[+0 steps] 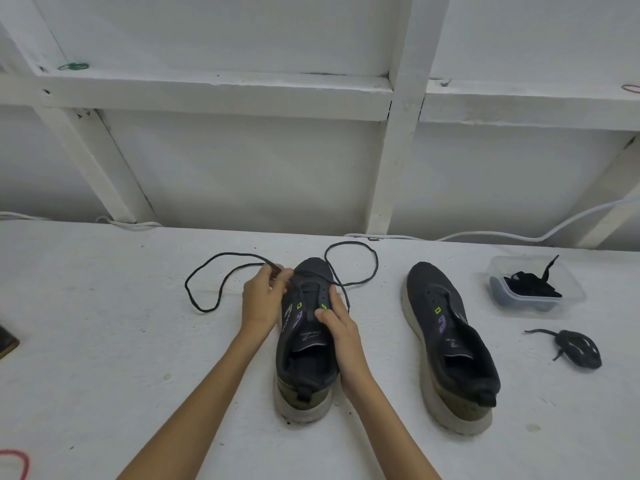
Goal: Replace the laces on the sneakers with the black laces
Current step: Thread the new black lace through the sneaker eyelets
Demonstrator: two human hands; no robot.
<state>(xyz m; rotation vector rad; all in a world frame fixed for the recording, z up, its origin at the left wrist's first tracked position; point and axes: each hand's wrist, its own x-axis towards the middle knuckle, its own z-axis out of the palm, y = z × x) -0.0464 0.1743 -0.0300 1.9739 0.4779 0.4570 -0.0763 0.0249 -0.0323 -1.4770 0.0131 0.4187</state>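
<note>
On the white table, I see the right hand gripping the near dark mesh sneaker while the left hand pinches its thin dark round lace, with the clear plastic tub of black flat laces well right of that sneaker.

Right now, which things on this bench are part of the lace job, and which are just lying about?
Part of the job:
left sneaker
right sneaker
black lace being threaded
tub of black laces
bundled lace

Lying about:
white cable
green rubber band
red band
</note>
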